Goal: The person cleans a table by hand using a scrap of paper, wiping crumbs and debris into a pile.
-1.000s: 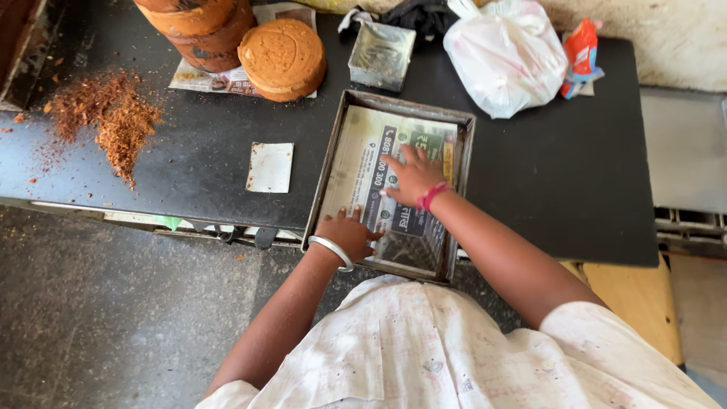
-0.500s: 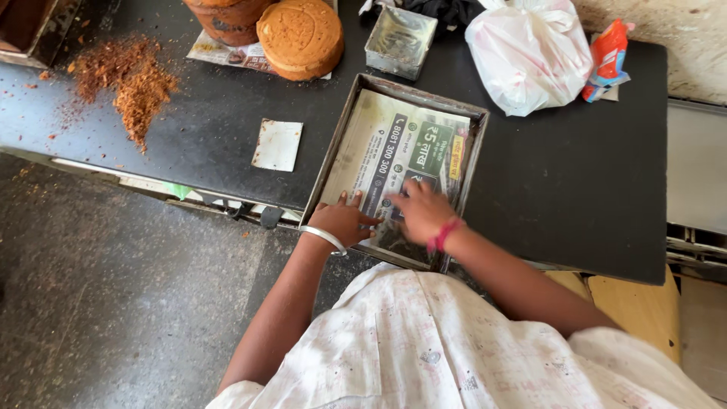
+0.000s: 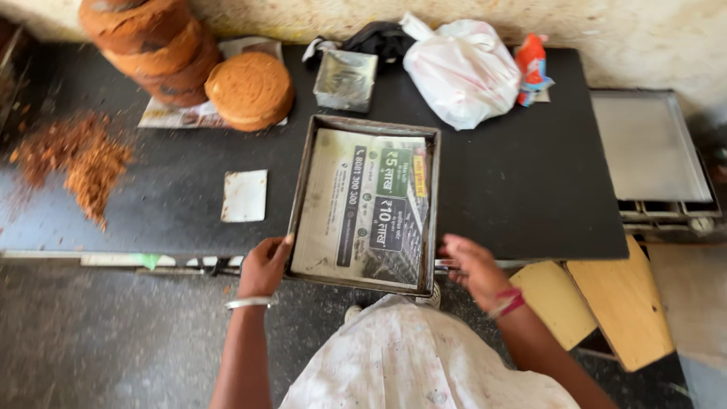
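- Dark counter runs along a rough pale wall, with grey floor below where I stand.
- Square metal tray sits at the counter's near edge, its near rim jutting a little past it, lined with a sheet of newspaper that lies flat on its base.
- My left hand grips the tray's near left corner: thumb up against the rim, fingers curled together under and around the wall.
- My right hand hangs just off the near right corner, fingers loosely apart and bent, touching nothing that I can make out.
- To handle the tray well, I judge that my right fingers should close on the right wall opposite my left ones, so both sides lift level and the paper stays put.
- I would keep my thumbs on the rim rather than on the paper, since pressing there could crease or drag the lining.
- Beyond my fingertips, past the tray's far rim, stand a small tin, a white bag and a red packet.
- Far left of my left fingers lie a round cake, a stack of cakes and a heap of crumbs; a white scraper lies nearer, just left of the tray.
- Well right of my right fingers rests a flat steel sheet.
- I judge the overhang a risk: one-handed pulling could tip the tray.
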